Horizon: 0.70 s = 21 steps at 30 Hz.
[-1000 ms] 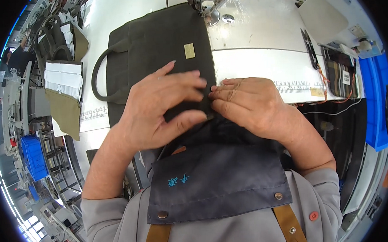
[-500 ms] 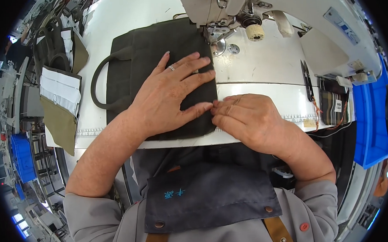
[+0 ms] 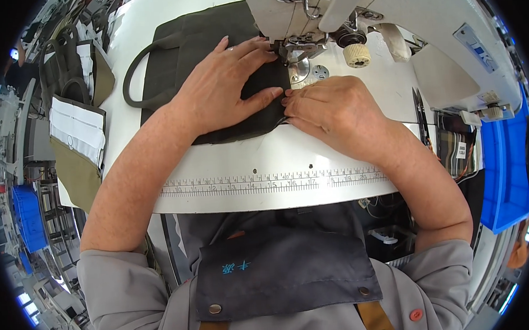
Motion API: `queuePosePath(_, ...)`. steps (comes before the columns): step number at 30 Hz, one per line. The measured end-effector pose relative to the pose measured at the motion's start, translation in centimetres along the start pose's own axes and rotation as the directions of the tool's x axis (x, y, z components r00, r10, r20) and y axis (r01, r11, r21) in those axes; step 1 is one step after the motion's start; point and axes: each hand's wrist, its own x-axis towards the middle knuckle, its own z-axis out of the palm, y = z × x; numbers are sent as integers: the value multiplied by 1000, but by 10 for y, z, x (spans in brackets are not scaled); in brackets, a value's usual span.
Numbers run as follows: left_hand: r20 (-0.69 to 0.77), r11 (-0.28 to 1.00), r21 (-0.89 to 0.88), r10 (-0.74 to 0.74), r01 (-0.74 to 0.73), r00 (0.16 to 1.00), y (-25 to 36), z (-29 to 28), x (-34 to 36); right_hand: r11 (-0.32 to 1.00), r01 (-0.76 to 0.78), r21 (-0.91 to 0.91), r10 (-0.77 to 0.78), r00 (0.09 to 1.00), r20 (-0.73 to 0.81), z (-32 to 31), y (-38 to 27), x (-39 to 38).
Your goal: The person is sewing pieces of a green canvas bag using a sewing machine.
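Note:
A dark olive fabric bag (image 3: 175,71) with a looped handle (image 3: 132,82) lies flat on the white sewing table. Its right edge runs under the presser foot of the sewing machine (image 3: 297,45). My left hand (image 3: 222,84) rests on the bag with fingers spread, the fingertips close to the presser foot. Along the bag's near right edge, my right hand (image 3: 333,112) pinches the cloth between thumb and fingers. The thumb of my left hand nearly meets those fingers. The needle itself is hard to make out.
A printed ruler strip (image 3: 247,184) runs along the table's front edge. Several olive and white bag pieces (image 3: 77,129) hang at the left. Thread snips (image 3: 420,114) and a plaid cloth bundle (image 3: 454,148) lie at the right, beside a blue bin (image 3: 504,172).
Both hands and the bag have moved away from me, deeper under the machine. More of the table front and the ruler strip now shows.

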Motion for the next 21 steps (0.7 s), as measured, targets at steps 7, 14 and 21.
queuePosePath(7, 50, 999, 26, -39, 37, 998, -23, -1, 20, 998, -27, -57, 17, 986, -166, 16, 18, 0)
queuePosePath(14, -98, 975, 145, 181, -166, 979, -24, -11, 13, 989, -134, -63, 128, 987, -102, 6, 13, -4)
queuePosePath(21, -6, 943, -312, 120, -116, 993, 7, -5, -16, 970, -242, 7, 242, 970, -13, -5, 12, -10)
